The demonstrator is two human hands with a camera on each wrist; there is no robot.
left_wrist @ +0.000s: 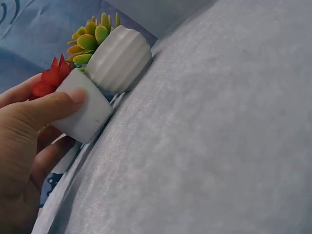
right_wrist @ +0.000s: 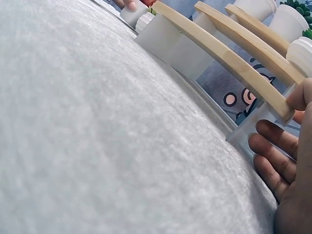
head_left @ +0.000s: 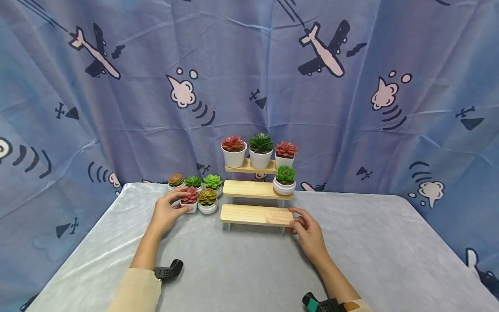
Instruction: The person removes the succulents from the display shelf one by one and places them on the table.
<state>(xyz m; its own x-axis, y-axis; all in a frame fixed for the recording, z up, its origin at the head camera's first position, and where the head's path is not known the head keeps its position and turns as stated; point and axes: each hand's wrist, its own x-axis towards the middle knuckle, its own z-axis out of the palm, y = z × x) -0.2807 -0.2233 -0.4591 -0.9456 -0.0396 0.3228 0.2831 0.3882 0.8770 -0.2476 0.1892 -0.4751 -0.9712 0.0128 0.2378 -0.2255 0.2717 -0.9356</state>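
My left hand [head_left: 165, 213] grips a small red succulent [head_left: 189, 198] in a square white pot, with the thumb pressed on the pot's side [left_wrist: 87, 109]. Right beside it stands a yellow-green succulent [head_left: 207, 200] in a ribbed round white pot [left_wrist: 121, 59]. At the other side, my right hand [head_left: 309, 236] holds the right end of the lowest board of a three-step wooden shelf [head_left: 253, 214]. In the right wrist view the thumb lies at the board's end, and the other fingers [right_wrist: 275, 158] curl beside the clear support [right_wrist: 246, 124].
The top step bears a red succulent [head_left: 233, 149], a dark green one [head_left: 261, 149] and another red one [head_left: 286, 154]. A green succulent [head_left: 284, 180] sits at the middle step's right end. Left of the shelf are several more potted succulents [head_left: 212, 184]. A patterned curtain [head_left: 249, 65] hangs behind the table [head_left: 234, 268].
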